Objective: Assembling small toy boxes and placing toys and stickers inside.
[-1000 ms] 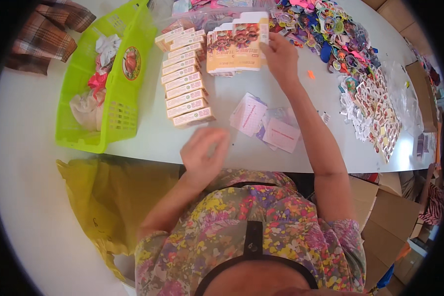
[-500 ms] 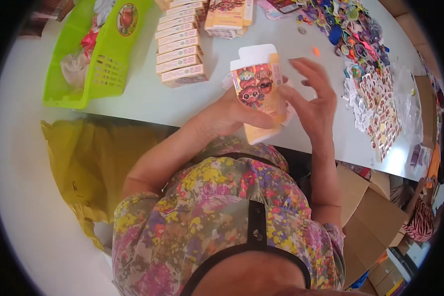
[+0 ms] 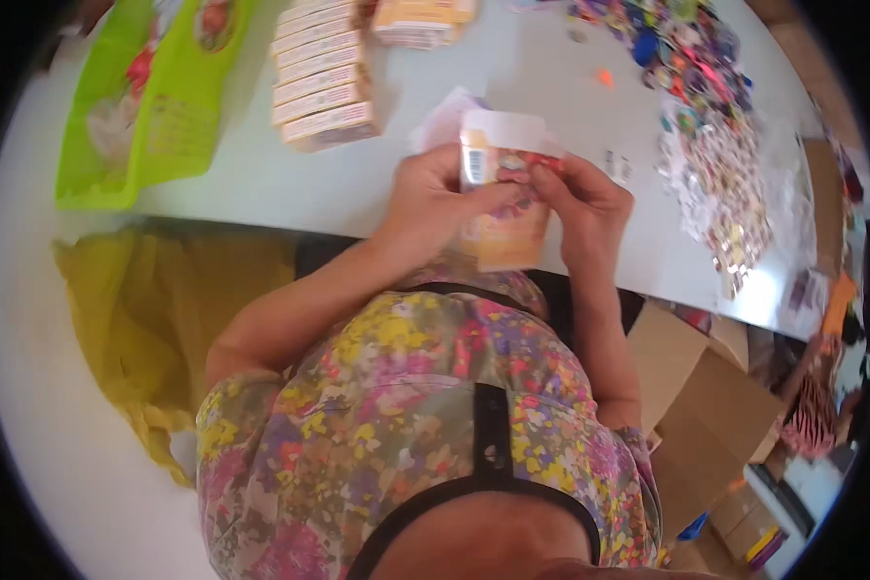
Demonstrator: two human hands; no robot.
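Note:
Over the table's near edge, my left hand grips the left side of a small orange printed cardboard box, its thumb across the front. The box's white end flap stands up at the top. My right hand is closed at the upper right of the box, fingertips pinched against its edge and front near the flap. Whether those fingertips hold anything besides the box is hidden. Just behind my left hand lies a pale pinkish sheet, partly covered.
A row of similar boxes stands at the back left, another stack beside it. Farther left is a green basket. Heaped small trinkets and small white pieces spread along the right. An open carton sits below the table.
My right hand has come in from beside the box and closed on its upper right. The box has turned, showing a side with a barcode. The whole view has shifted slightly.

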